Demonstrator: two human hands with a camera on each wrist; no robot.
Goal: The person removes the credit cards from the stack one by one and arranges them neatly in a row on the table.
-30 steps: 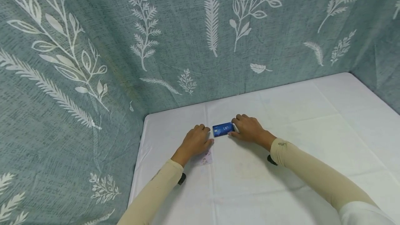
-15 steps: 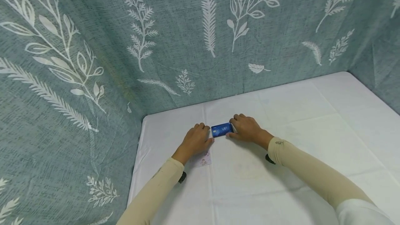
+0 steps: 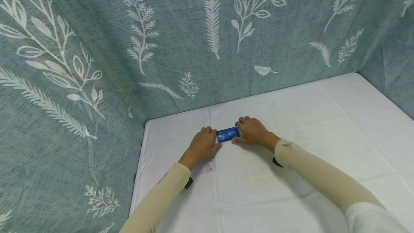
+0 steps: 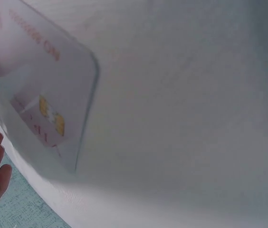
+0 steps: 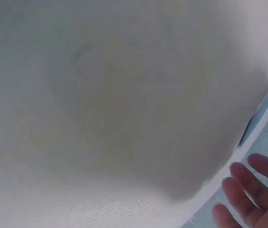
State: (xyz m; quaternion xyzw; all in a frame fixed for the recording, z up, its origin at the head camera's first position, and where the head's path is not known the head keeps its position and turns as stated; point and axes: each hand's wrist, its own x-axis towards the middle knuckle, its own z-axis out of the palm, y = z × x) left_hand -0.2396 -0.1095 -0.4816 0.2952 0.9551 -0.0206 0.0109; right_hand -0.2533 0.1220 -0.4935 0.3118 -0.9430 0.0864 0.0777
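A blue card [image 3: 227, 135] printed "VIP", with a gold chip at its left end, lies between my two hands in the head view. My right hand [image 3: 253, 131] holds its right end, thumb along the near edge and fingers at the far edge. At the left end is my left hand [image 3: 203, 143], fingertips and thumb right at the card's edges. A pale pink card [image 3: 208, 166] lies partly hidden under my left wrist; the left wrist view shows this pale card [image 4: 53, 61] with a gold chip and red print. In the right wrist view only a sliver of the blue card [image 5: 257, 116] shows.
A white cloth [image 3: 275, 186] covers the table. Behind and to the left hangs a green-blue curtain [image 3: 181, 46] with white leaf prints, close along the table's far edge.
The right hand and the blue card have shifted slightly left, bringing the card's left end against the left hand. The whole head view has drifted a little.
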